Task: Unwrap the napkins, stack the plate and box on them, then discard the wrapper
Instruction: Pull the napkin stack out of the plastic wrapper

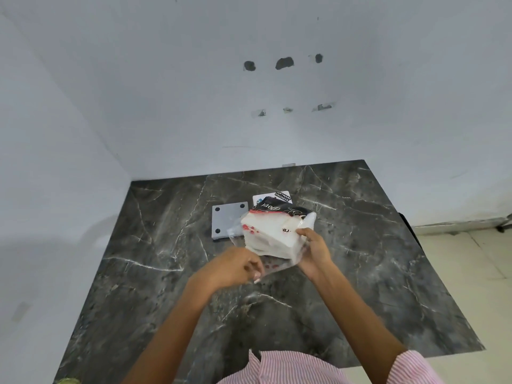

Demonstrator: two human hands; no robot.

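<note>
A stack of white napkins (273,235) sits inside a clear plastic wrapper (277,210) with black and red print, held above the dark marble table (155,259). My right hand (315,249) grips the pack at its right side. My left hand (238,267) pinches the wrapper's loose lower edge, blurred by motion. Behind the pack lies a flat grey square plate (225,220) with black dots at its corners. A white box (273,198) with a black label lies just right of the plate, partly hidden by the pack.
White walls close in the table at the back and left. The table's right edge drops to a pale tiled floor (471,261). A pink striped shirt (291,367) fills the bottom of the view.
</note>
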